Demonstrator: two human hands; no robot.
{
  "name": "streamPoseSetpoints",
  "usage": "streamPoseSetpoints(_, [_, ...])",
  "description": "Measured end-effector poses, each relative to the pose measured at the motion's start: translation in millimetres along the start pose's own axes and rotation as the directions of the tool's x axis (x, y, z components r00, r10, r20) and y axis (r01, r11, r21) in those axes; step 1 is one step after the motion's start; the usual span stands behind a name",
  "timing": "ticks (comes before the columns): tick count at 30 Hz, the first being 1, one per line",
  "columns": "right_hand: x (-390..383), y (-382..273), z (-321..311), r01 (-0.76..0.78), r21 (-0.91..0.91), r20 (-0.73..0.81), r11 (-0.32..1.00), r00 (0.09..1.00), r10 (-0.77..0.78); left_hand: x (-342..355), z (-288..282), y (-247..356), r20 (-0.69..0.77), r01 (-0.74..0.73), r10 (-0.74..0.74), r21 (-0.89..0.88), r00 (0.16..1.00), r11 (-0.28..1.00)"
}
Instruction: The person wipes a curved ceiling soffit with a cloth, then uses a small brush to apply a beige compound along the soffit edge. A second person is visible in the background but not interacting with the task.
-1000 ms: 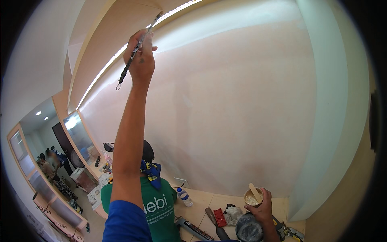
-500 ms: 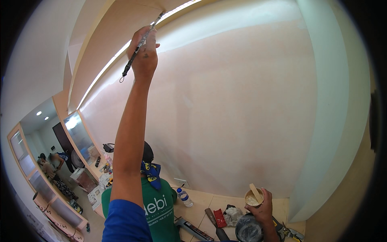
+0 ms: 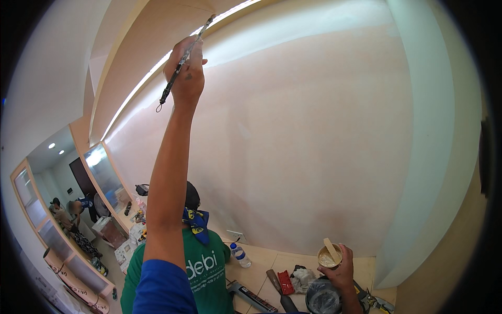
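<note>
My left hand [image 3: 186,68] is raised high, closed round a slim paint-smeared brush [image 3: 172,86] with a dark handle and a wire loop at its lower end. The brush tip is up at the wooden ceiling panel [image 3: 157,31], beside the lit strip [image 3: 133,97] above the wall; whether it touches cannot be made out. Low on the right, my right hand [image 3: 342,267] grips a small cup [image 3: 322,260] of pale, beige material from the side. A flat wooden stick [image 3: 331,248] stands tilted in the cup.
A co-worker in a green shirt [image 3: 209,277] is just below my left arm. On the ledge are a water bottle [image 3: 240,256], a cartridge gun [image 3: 252,298], a red object [image 3: 285,282], a crumpled cloth [image 3: 302,280] and a plastic-lined bucket [image 3: 321,298]. People [image 3: 73,220] stand far left.
The brush and my left hand have shifted very slightly, still at the same panel edge. The co-worker's green shirt has moved a little left. My right hand keeps the cup in place.
</note>
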State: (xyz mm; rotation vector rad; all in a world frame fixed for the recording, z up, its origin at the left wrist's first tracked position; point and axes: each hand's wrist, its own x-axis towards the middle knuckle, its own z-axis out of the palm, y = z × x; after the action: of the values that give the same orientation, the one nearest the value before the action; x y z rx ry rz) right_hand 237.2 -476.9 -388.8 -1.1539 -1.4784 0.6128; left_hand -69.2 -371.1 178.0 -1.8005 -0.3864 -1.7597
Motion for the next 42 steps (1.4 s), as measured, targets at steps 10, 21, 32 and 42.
streamPoseSetpoints(10, [-1,-2,0,0.002,-0.006,-0.009,1.0,1.0,-0.002,2,-4,4,-0.022,-0.025,0.025,-0.006,0.999,1.0])
streamPoseSetpoints(21, [1,-2,1,-0.009,-0.012,0.003,1.0,1.0,0.009,2,-4,-5,-0.015,-0.04,0.039,-0.023,0.999,0.999])
streamPoseSetpoints(32, [2,0,2,0.011,-0.01,0.001,1.0,1.0,-0.011,1,-1,0,-0.042,-0.044,0.04,-0.093,0.998,0.995])
streamPoseSetpoints(42, [3,-1,1,-0.011,0.002,0.0,1.0,1.0,0.011,-1,-3,9,-0.049,0.009,-0.01,-0.022,0.999,1.0])
